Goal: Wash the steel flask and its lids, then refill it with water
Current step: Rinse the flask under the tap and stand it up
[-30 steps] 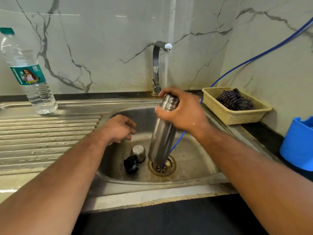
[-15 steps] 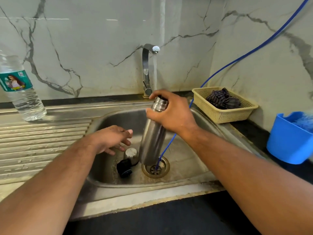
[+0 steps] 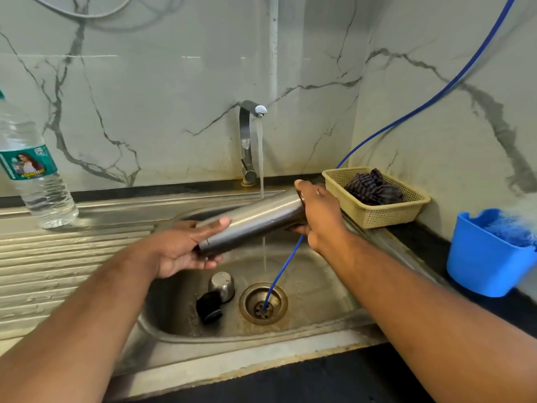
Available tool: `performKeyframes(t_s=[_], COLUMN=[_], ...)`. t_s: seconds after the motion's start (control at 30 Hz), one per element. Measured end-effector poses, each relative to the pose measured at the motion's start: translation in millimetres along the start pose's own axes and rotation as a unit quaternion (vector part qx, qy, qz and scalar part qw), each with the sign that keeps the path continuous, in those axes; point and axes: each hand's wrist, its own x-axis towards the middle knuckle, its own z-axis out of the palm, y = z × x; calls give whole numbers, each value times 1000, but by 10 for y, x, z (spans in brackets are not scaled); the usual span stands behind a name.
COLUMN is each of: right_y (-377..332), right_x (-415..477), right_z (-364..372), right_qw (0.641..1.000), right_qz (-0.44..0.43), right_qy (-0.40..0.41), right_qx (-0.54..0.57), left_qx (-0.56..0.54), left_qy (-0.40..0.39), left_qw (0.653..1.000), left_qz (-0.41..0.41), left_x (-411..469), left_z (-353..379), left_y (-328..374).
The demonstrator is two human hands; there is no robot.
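Here, the left hand (image 3: 177, 251) cups the base end of the steel flask (image 3: 255, 219), thumb laid along the top and fingers curled underneath. The right hand (image 3: 319, 216) is wrapped round the neck end. Between the two grips the flask lies nearly level, its neck end a little higher, over the sink (image 3: 319, 286). A stream of water (image 3: 260, 158) from the tap (image 3: 247, 141) lands on the flask just left of the right fingers. Below the left fingers, on the basin floor, a steel lid (image 3: 222, 285) and a black lid (image 3: 207, 306) lie touching, beside the drain (image 3: 263, 303). A blue tube (image 3: 406, 117) passes under the right hand into the drain. Beyond the right hand sits a basket (image 3: 377, 216) holding a cloth (image 3: 374, 189), then a blue tub (image 3: 488, 263). Far left of the left hand stands a plastic bottle (image 3: 37, 184).
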Motion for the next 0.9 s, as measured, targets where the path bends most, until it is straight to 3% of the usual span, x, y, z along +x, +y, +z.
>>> performKeyframes(t_s=[0.1,0.2,0.3,0.4,0.6,0.77,0.9], right_y=[99,231,348,415,402,373,316], right_x=[67,31,-5,-37,-51,-116,-165], right_z=[-43,-94,-88,-21,-12,29,131], right_qw=[992,943,875,859,842,801,852], right_qz=[81,202,245,251,210,48,-111], right_qy=[-21,-120,-232,-280,-326,-380,-324], right_qx=[-96,-236,-348,-347,-376,-461,-395], left_qx=[-39,-50,29,139,273,325,321], left_qy=[103,164,211,255,293,294,306], left_qw=[992,977,956,917,845,799,752], left_qz=[56,125,201,273,353,413,488], left_x=[74,75,13,-41,-113,-209,-308], left_z=[-28,7,105,218,353,506,568], left_y=[15,59,106,154,203,234,323])
